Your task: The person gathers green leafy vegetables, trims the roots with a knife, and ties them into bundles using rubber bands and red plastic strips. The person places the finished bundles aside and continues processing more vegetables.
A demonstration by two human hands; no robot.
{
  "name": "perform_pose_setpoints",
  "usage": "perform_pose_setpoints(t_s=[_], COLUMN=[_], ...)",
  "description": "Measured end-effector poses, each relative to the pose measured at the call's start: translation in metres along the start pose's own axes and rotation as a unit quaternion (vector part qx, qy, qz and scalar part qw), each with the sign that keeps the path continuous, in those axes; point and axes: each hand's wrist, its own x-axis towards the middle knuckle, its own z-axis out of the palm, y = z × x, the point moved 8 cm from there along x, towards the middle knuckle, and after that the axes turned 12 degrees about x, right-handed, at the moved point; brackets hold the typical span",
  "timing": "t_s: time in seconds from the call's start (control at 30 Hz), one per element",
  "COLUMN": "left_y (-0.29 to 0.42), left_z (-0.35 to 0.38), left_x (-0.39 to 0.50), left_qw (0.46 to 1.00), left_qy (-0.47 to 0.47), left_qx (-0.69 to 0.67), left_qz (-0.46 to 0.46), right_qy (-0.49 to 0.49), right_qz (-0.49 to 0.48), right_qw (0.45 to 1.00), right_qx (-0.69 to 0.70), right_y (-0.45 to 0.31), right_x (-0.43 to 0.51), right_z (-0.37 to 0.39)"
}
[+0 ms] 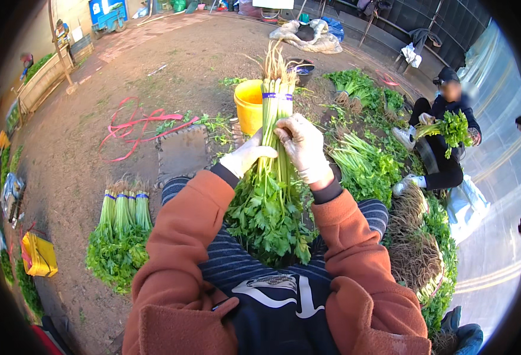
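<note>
Both my hands wear pale gloves. My left hand [249,155] grips the stems of celery bunches [269,120] from the left, thumb across them. The bunches are held roots up, with purple tape round the stems near the roots and leaves hanging between my knees. My right hand [302,144] is at the right side of the stems, thumb and forefinger pinched together; whether it holds a stem cannot be told. Several taped celery bunches [125,213] lie on the ground at the left. Loose celery [365,166] lies by my right knee.
A yellow bucket [248,106] stands behind the bunches, a dark tub [302,71] beyond it. Pink strapping [131,128] and a flat grey mat [183,148] are on the soil. At right, a co-worker [447,128] sits holding celery, near a rooty celery pile [413,244]. A yellow container [38,255] is at far left.
</note>
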Motion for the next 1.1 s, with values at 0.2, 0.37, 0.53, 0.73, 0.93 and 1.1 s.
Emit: perform_pose_setpoints(t_s=[0.2, 0.37, 0.53, 0.73, 0.93, 1.1], left_y=[-0.012, -0.031, -0.052, -0.022, -0.025, -0.027], left_z=[0.012, 0.002, -0.003, 0.001, 0.007, 0.007], left_x=[-0.005, -0.005, -0.009, -0.007, -0.011, -0.008], left_qw=[0.975, 0.976, 0.975, 0.997, 0.996, 0.997], left_qy=[-0.059, -0.04, -0.014, 0.002, -0.011, 0.002], left_qx=[-0.215, -0.214, -0.194, -0.073, -0.074, -0.067], left_qz=[-0.016, -0.018, -0.109, 0.014, -0.042, -0.029], right_qy=[0.104, -0.044, -0.013, -0.049, 0.115, 0.08], right_qz=[0.188, -0.027, 0.054, 0.048, 0.233, 0.222], right_qw=[0.918, 0.996, 0.998, 0.997, 0.919, 0.844], right_qx=[0.333, -0.069, 0.04, -0.033, 0.296, 0.482], right_y=[0.026, -0.015, 0.004, 0.008, 0.054, 0.04], right_x=[-0.009, -0.014, -0.014, -0.023, -0.024, -0.032], right_z=[-0.018, 0.006, 0.007, 0.016, 0.0, 0.011])
